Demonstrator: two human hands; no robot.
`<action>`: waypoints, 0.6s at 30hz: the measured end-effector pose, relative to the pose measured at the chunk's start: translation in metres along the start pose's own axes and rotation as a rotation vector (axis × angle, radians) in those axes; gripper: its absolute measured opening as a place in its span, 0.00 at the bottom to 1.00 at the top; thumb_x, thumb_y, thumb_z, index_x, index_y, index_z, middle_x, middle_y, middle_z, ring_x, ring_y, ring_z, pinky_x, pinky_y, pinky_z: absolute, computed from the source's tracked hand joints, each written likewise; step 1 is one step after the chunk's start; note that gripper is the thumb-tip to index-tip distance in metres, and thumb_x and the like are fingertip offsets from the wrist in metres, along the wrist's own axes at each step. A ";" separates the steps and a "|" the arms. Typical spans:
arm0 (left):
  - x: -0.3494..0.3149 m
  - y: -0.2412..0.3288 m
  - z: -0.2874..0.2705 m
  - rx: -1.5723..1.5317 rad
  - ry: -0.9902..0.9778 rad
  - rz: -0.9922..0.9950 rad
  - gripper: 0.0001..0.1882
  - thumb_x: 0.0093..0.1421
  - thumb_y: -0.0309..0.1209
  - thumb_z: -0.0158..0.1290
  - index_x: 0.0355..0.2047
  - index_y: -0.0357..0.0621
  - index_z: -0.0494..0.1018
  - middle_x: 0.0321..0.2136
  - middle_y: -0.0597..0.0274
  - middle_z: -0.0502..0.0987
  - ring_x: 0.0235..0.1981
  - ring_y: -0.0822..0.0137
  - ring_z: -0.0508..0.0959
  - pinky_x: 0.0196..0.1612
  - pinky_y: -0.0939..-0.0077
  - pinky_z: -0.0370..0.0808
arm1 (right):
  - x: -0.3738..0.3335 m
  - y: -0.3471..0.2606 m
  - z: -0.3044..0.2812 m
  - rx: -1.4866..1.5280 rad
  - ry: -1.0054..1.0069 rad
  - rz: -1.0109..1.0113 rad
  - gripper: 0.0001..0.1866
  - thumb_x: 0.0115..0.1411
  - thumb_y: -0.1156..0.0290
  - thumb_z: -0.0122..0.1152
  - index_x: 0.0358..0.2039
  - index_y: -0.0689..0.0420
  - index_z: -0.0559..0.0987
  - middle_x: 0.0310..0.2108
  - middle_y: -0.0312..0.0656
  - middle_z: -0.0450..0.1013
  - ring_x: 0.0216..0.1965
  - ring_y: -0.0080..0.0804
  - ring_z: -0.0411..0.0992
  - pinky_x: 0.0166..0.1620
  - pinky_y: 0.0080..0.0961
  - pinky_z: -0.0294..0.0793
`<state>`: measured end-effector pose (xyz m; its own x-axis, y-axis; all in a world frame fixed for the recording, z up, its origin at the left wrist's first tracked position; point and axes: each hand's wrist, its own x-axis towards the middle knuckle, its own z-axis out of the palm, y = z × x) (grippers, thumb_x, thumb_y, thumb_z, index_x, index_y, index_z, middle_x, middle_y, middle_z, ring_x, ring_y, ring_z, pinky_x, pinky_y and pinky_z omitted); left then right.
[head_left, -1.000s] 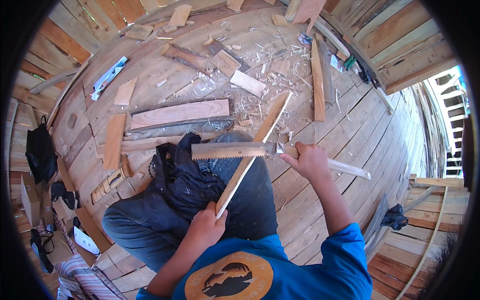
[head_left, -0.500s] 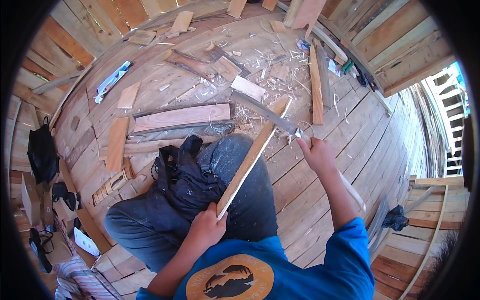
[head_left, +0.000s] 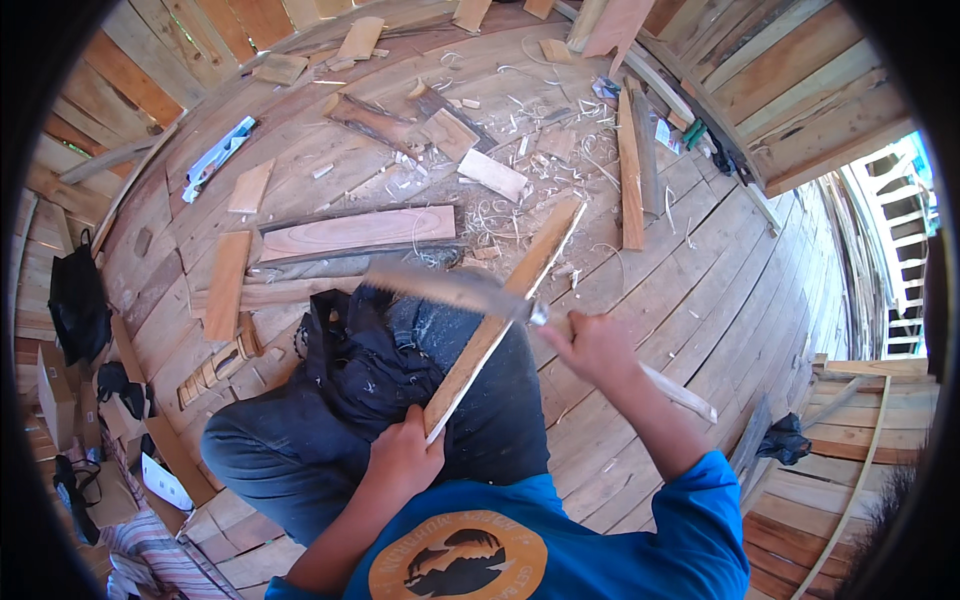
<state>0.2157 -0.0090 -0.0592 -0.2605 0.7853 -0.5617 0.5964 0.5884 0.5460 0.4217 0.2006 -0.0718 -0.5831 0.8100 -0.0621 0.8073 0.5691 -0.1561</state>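
Near my lap, my left hand (head_left: 405, 455) is closed round the lower end of a long narrow wooden strip (head_left: 505, 310). The strip slants up and away across my right thigh, its far end over the shavings. My right hand (head_left: 598, 350) grips a machete (head_left: 440, 287), whose pale handle shows again beneath my forearm. Its blade, blurred by motion, points left and crosses over the strip about midway. Whether the edge touches the wood I cannot tell. A dark cloth bundle (head_left: 360, 365) lies on my lap beside the strip.
Ahead on the plank floor lie a pinkish board (head_left: 360, 236), bark-edged offcuts (head_left: 370, 122) and curled shavings (head_left: 490, 215). A sheathed blade (head_left: 215, 372) rests by my left knee. Cardboard boxes (head_left: 60, 395) and a black bag (head_left: 77, 300) stand at the left. Upright boards (head_left: 632, 165) lie at the right.
My right hand has drawn the machete nearer and to the left, down along the strip toward my lap. My left hand keeps its hold, shifted only slightly.
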 end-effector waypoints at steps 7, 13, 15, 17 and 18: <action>0.003 -0.006 0.002 -0.030 0.013 0.044 0.13 0.60 0.35 0.49 0.35 0.36 0.66 0.25 0.37 0.75 0.30 0.37 0.76 0.35 0.47 0.72 | 0.013 0.044 0.002 -0.050 0.045 0.080 0.35 0.55 0.34 0.49 0.17 0.57 0.74 0.11 0.47 0.70 0.16 0.49 0.72 0.22 0.43 0.72; 0.002 -0.012 0.006 -0.022 0.023 0.037 0.13 0.60 0.35 0.50 0.34 0.36 0.66 0.25 0.38 0.75 0.30 0.38 0.76 0.35 0.47 0.72 | -0.010 -0.004 0.002 -0.029 -0.105 0.054 0.35 0.56 0.35 0.48 0.19 0.59 0.76 0.14 0.49 0.71 0.22 0.50 0.74 0.26 0.44 0.73; 0.000 -0.012 0.002 -0.046 0.022 0.039 0.13 0.59 0.35 0.50 0.34 0.36 0.67 0.24 0.39 0.75 0.30 0.38 0.76 0.35 0.48 0.72 | 0.014 0.035 0.004 -0.072 -0.033 0.229 0.35 0.57 0.35 0.47 0.20 0.60 0.76 0.16 0.51 0.72 0.25 0.51 0.76 0.29 0.45 0.73; 0.001 -0.009 0.000 -0.015 0.016 0.052 0.13 0.59 0.36 0.50 0.34 0.37 0.67 0.24 0.39 0.76 0.30 0.38 0.76 0.35 0.48 0.73 | 0.028 0.080 -0.008 -0.001 0.076 0.494 0.36 0.57 0.35 0.47 0.22 0.61 0.77 0.17 0.53 0.72 0.26 0.52 0.75 0.30 0.45 0.73; 0.001 -0.009 0.000 -0.001 0.018 0.045 0.13 0.59 0.36 0.50 0.34 0.37 0.67 0.24 0.39 0.76 0.30 0.38 0.76 0.35 0.48 0.73 | 0.030 0.081 -0.012 -0.001 0.059 0.501 0.36 0.57 0.36 0.47 0.22 0.62 0.77 0.17 0.53 0.72 0.26 0.53 0.75 0.31 0.46 0.73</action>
<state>0.2101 -0.0139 -0.0644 -0.2472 0.8140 -0.5256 0.6069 0.5529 0.5709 0.4705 0.2730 -0.0746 -0.1182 0.9903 -0.0731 0.9867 0.1089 -0.1209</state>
